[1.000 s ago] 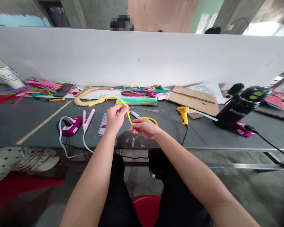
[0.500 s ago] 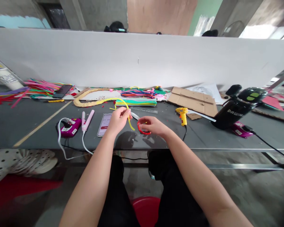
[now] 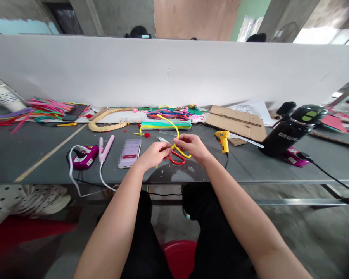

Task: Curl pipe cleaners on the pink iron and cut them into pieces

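A bright yellow pipe cleaner (image 3: 177,127) is pinched between both hands above the table, one end curving up and away and another bending down to the right. My left hand (image 3: 153,155) grips it with thumb and fingertips pressed together. Close against it, my right hand (image 3: 192,148) pinches the same pipe cleaner where it bends. Whether this is one piece or two crossed pieces I cannot tell. Just beneath the fingers lie scissors (image 3: 178,162) with red handles, their blades partly hidden. A small red flower-like piece (image 3: 147,135) with a yellow stem lies beyond my left hand.
A phone (image 3: 130,154), a pink straightener-like tool (image 3: 106,148) and a purple power socket (image 3: 86,156) lie to the left. To the right are a yellow glue gun (image 3: 223,141), cardboard (image 3: 237,123) and a black bottle (image 3: 292,131). Pipe cleaner bundles (image 3: 166,124) lie at the back.
My right hand has left the red scissor handles and now pinches the yellow pipe cleaner. My left hand has moved right and lower with it, bringing both hands together.
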Motion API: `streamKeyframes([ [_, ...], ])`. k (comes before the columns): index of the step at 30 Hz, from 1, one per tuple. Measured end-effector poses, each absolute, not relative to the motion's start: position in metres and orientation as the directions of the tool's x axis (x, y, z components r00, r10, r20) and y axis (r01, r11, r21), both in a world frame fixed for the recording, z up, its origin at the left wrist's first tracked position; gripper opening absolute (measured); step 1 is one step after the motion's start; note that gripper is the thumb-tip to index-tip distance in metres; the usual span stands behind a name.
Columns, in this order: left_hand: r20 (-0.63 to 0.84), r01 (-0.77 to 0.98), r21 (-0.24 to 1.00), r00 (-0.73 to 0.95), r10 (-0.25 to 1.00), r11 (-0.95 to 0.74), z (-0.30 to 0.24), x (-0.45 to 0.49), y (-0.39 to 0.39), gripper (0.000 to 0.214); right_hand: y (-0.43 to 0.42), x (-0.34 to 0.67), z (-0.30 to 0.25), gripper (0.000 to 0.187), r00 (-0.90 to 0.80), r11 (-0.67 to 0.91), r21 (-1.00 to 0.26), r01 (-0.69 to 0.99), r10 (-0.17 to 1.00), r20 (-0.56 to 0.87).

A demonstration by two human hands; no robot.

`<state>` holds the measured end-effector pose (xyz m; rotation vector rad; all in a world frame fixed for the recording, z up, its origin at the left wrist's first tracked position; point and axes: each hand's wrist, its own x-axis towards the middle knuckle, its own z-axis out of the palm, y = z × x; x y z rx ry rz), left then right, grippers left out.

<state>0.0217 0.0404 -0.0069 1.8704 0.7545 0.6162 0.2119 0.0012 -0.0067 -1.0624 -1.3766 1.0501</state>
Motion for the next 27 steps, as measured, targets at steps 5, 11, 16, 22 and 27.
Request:
streamKeyframes([
  [5,0.044,0.197,0.957,0.63,0.775,-0.214,-0.005,0.02,0.04,0.032,-0.005,0.221,0.002,0.031,-0.144,0.183,-0.981,-0.059,0.971,0.19],
  [11,0.069,0.19,0.942,0.699,0.712,-0.277,0.003,0.022,0.033,0.027,-0.006,0.224,0.002,0.031,-0.205,0.154,-0.98,-0.122,0.963,0.177],
  [16,0.131,0.11,0.943,0.746,0.653,-0.314,0.007,0.026,0.028,0.027,-0.002,0.216,-0.001,0.033,-0.182,0.063,-0.974,-0.219,0.978,0.104],
  [22,0.203,0.006,0.961,0.665,0.719,-0.277,0.005,0.026,0.029,0.021,0.003,0.21,-0.005,0.039,0.01,0.081,-0.984,-0.157,0.997,0.08],
  [27,0.109,0.018,0.986,0.673,0.732,-0.164,0.003,0.02,0.033,0.02,-0.005,0.218,0.002,0.036,-0.095,0.444,-0.883,0.153,0.896,0.434],
])
